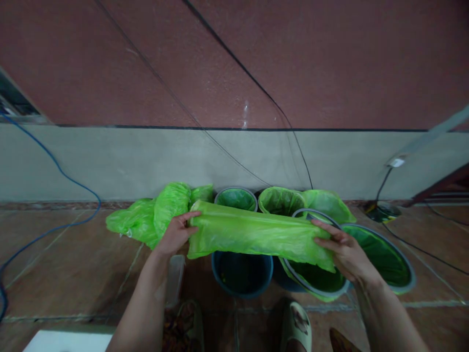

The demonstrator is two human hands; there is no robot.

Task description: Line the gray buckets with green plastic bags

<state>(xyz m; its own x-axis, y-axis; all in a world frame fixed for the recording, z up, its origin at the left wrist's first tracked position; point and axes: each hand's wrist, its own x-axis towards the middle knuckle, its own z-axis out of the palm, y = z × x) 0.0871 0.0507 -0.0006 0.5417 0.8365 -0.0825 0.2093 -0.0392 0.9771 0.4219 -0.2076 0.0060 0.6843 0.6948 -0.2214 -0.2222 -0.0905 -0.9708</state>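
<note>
Is holding folded green plastic bag (252,232) by its short ends, pinching w/ L hand (177,233) & R hand (344,249), over blue bucket (242,281) near far edge of floor (91,274). Is prob. handling light, soft, slightly slippery; best gripping near corners.

blue cable (98,201) across tiled floor (44,278); black cable (238,62) along red-and-grey wall (348,63)

At centre frame, the green plastic bag (256,232) is looking glossy; across the top, the painted wall (330,58) is looking matt.
</note>
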